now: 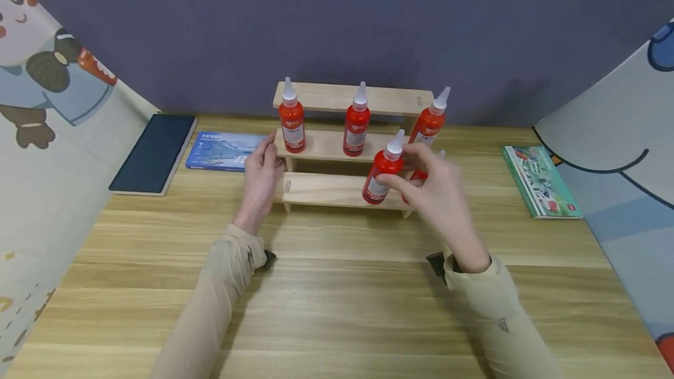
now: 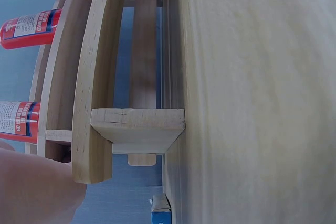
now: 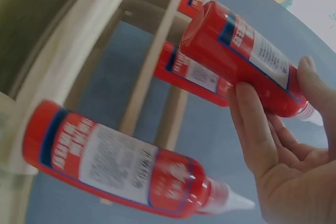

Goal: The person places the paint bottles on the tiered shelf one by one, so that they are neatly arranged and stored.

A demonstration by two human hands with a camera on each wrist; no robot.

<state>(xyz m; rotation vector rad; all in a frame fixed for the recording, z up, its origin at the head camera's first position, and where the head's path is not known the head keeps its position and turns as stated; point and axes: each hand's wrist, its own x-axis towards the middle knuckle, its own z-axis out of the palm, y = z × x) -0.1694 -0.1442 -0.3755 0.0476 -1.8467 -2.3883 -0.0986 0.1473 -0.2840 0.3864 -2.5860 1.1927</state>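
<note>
A three-step wooden rack [image 1: 326,188] stands at the back of the table. My left hand [image 1: 261,171] grips its left end at the middle step, its fingertips partly hidden. Between thumb and fingers, my right hand [image 1: 439,186] pinches a red squeeze bottle [image 1: 382,177] with a white pointed cap. That bottle is tilted, its base off the lowest step in the right wrist view. On the middle step stand a left bottle [image 1: 292,127], a centre bottle [image 1: 356,130] and a right bottle [image 1: 429,121]. Another bottle [image 3: 115,163] stands at the lowest step's right end, mostly behind my right hand in the head view.
Left of the rack lie a blue flat box [image 1: 223,151] and a dark-covered book [image 1: 152,154]. A green book [image 1: 542,183] lies to the right. Behind the rack rises a dark blue partition [image 1: 337,16]. Wooden tabletop [image 1: 337,309] stretches in front.
</note>
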